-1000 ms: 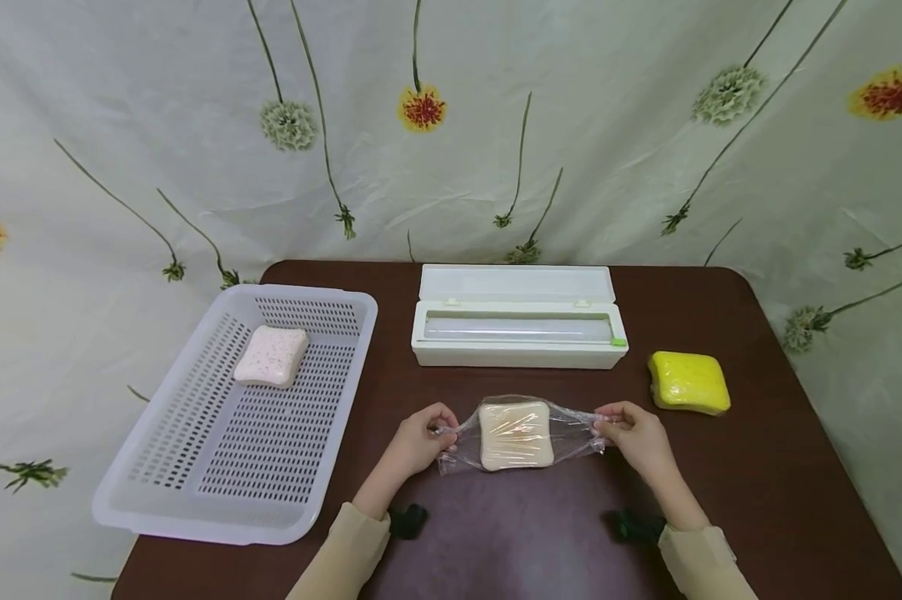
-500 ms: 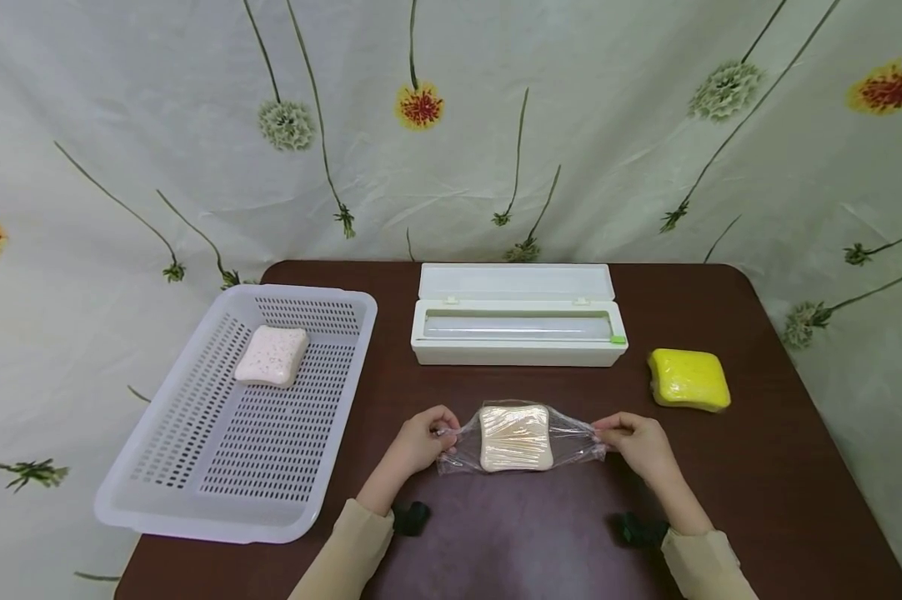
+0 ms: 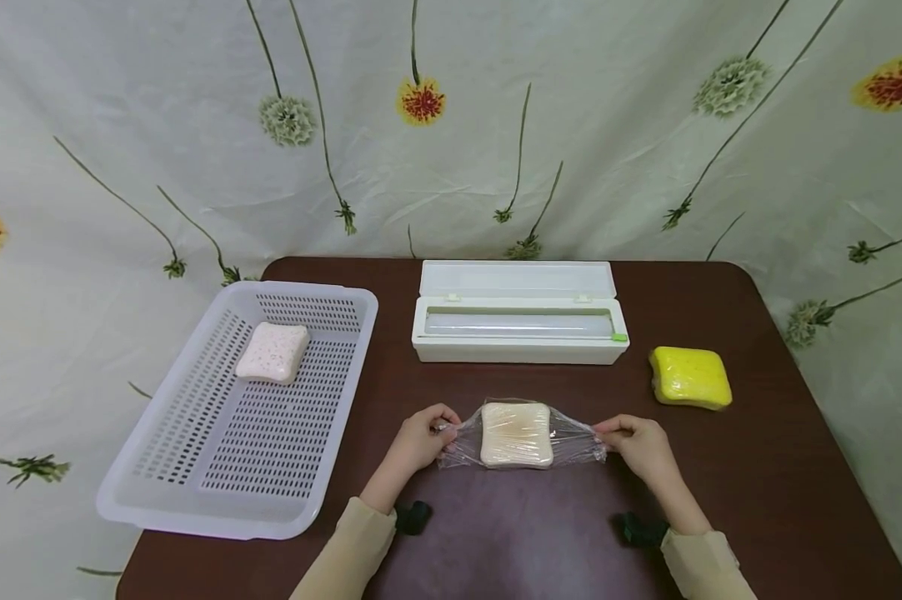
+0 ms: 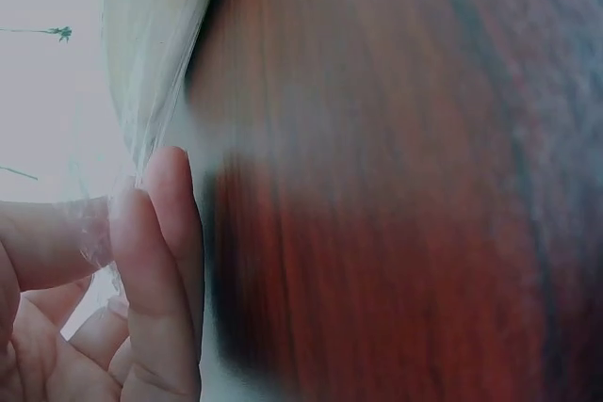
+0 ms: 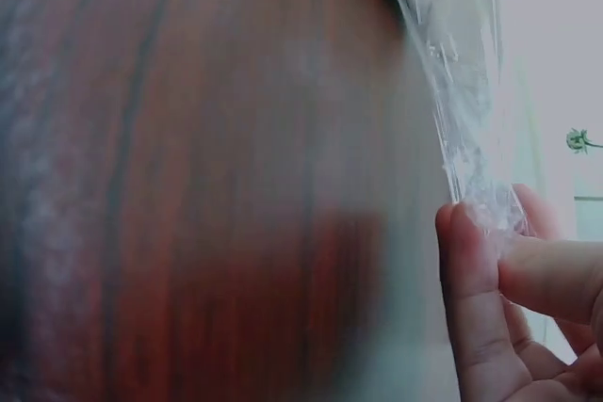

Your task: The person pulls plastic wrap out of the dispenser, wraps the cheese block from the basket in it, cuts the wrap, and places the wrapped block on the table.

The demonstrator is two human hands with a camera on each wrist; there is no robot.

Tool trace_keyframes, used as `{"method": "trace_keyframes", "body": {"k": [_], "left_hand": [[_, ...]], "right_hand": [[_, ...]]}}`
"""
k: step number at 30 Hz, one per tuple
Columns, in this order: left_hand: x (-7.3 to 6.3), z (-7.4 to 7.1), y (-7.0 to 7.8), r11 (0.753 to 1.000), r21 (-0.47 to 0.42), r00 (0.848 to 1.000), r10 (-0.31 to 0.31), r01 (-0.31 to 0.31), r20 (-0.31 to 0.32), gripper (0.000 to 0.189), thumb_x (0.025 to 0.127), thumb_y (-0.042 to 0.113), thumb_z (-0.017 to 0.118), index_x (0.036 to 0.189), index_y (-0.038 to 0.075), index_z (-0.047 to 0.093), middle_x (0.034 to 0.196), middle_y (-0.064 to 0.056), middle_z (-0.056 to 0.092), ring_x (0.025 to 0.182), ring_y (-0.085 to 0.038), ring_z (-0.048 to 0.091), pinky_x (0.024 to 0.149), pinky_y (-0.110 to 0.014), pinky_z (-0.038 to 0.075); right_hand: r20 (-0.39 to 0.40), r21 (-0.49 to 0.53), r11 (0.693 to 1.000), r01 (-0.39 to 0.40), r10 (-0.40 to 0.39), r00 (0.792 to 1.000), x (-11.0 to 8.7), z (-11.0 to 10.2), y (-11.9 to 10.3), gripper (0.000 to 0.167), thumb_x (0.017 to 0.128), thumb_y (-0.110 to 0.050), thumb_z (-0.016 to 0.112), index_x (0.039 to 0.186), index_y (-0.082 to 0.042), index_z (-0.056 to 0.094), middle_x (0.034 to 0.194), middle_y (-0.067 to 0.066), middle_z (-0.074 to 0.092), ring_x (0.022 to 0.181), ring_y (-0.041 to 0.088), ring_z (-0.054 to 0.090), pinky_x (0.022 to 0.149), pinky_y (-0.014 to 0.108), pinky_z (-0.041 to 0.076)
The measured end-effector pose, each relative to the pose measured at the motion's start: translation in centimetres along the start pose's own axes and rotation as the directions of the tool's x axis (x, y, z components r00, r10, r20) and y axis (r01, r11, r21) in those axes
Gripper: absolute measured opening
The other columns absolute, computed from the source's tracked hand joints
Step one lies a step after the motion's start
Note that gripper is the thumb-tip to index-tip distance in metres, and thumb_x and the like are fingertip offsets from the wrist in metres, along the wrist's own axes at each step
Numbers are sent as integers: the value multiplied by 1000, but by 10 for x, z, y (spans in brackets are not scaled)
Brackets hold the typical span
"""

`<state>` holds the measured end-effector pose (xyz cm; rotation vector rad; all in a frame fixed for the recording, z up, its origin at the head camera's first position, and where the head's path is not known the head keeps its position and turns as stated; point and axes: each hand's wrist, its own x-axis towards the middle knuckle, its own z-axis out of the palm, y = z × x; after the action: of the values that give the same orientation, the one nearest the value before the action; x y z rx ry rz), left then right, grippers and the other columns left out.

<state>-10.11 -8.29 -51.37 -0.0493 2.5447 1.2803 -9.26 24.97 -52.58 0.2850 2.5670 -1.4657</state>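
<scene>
Little had changed: your left hand [image 3: 419,439] and right hand [image 3: 641,444] still pinched clear plastic film [image 3: 569,437], keeping the cream, rounded-square block [image 3: 516,435] covered.

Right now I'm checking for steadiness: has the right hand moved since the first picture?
Yes, slightly: the right hand is lower in the head view, farther from the box; whether lowered or drawn back, I cannot tell.

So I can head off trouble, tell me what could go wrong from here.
The clear film is pinched at its ends by the left hand and right hand, so a hard pull might tear it. Uneven tugging could shift the cream block it covers. Its bunched ends might also cling together.
</scene>
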Motion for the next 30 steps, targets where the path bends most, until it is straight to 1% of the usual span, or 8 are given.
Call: {"method": "trace_keyframes", "body": {"k": [4,8,13,17,21,24,27,30], "left_hand": [[2,1,-1,1000,-23,1000,-12,12,-7,7,92,4,66,94,11,68,86,-9,69,56,-9,58,53,-25,50],[3,3,-2,998,-57,1000,-10,9,-21,7,92,4,66,97,9,68,81,-8,70,59,-9,61,53,-25,51],[7,4,-3,1000,-20,991,13,-16,-133,14,93,8,67,106,9,71,79,-7,70,60,-9,60,53,-24,48],[6,3,-2,1000,-6,973,24,-26,-231,18,95,9,63,112,7,68,92,-10,71,68,-15,65,55,-27,49],[3,1,2,998,35,943,69,-61,-324,18,96,8,62,113,6,68,103,-13,67,84,-23,68,68,-35,55],[-3,1,5,990,97,914,134,-105,-382,17,95,6,63,110,5,69,105,-12,64,91,-24,65,76,-38,56],[-11,3,9,976,151,892,207,-158,-402,13,93,5,65,105,7,70,104,-10,62,89,-21,61,73,-34,56],[-20,8,14,945,222,878,309,-240,-366,10,89,5,70,98,10,71,97,-5,62,85,-16,58,70,-28,53]], "right_hand": [[-34,-52,997,54,-55,998,-1,2,2,7,87,2,70,87,1,77,92,16,74,67,2,64,60,16,51],[-40,-65,994,90,-93,995,-4,3,5,8,85,5,70,85,1,77,93,15,72,67,1,63,61,15,51],[-11,-141,978,152,-155,988,-12,3,4,13,83,5,71,81,-6,77,88,9,71,67,3,60,59,17,50],[33,-194,964,182,-179,983,-22,3,2,18,82,5,69,78,-10,76,87,4,70,69,4,55,59,19,47],[66,-211,956,202,-193,979,-30,5,-1,19,80,5,67,77,-12,75,86,3,68,67,3,52,58,19,46],[85,-226,946,231,-217,972,-33,6,-3,19,80,4,69,76,-13,74,85,0,67,68,2,53,60,19,47],[114,-222,937,268,-248,962,-36,7,-4,19,80,4,70,76,-14,72,84,-2,66,71,1,54,63,19,50],[158,-203,926,318,-290,944,-40,9,-5,21,79,6,69,76,-15,71,82,-4,64,73,-1,55,66,19,51]]}}
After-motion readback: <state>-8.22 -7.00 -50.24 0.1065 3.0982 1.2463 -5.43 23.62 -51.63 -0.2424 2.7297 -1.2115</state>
